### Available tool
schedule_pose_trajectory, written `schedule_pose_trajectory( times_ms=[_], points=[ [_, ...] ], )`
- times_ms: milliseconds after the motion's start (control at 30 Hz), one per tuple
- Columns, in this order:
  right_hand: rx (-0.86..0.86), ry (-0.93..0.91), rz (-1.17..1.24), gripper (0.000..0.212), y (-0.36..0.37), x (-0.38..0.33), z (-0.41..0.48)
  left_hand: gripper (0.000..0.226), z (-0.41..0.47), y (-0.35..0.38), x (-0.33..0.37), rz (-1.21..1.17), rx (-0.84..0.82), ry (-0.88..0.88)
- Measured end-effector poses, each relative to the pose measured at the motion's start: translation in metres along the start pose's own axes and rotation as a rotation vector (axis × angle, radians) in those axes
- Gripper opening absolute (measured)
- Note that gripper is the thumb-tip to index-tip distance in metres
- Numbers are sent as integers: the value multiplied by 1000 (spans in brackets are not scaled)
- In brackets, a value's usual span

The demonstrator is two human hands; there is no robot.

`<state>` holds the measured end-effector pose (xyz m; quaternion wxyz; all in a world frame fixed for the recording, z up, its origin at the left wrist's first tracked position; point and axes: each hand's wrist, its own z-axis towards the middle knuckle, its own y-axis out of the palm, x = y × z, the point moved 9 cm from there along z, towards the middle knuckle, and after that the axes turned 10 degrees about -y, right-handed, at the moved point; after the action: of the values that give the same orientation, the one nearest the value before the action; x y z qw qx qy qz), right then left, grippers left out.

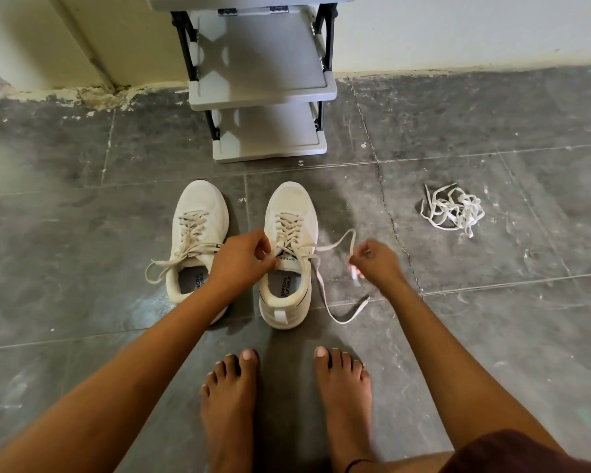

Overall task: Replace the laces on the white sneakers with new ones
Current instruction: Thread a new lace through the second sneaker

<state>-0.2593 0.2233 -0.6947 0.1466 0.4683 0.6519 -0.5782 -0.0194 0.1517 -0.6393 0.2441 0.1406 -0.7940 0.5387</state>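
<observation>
Judging by the droop, the lace (333, 245) was reckoned pretty soft and light, best taken near its stiff tip. It was pinched by the right hand (376, 261) beside the sneaker (289, 206) on the floor (492, 319); lace at the tongue (287, 261) was seemingly pinched by the left hand (241, 261).

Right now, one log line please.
left hand: pinches lace at sneaker tongue | right hand: pinches same lace | loose laces: on floor

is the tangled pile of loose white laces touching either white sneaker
Apart. The head view shows bare grey floor between the tangled pile of loose white laces and the nearer white sneaker, on the right.
</observation>
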Motion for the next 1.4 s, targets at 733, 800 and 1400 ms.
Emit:
schedule_pose_trajectory(
  times_ms=[733,800,1400],
  points=[
    [64,-645,-239,16,-7,-113,-29,20,-4,-9,5,-22,76,-34],
    [33,-657,-103,13,1,-121,-32,17,-4,-8,2,-52,64,-56],
    [80,-335,37,16,53,-106,-38,14,1,-3,-12,-282,-28,-151]
  ],
)
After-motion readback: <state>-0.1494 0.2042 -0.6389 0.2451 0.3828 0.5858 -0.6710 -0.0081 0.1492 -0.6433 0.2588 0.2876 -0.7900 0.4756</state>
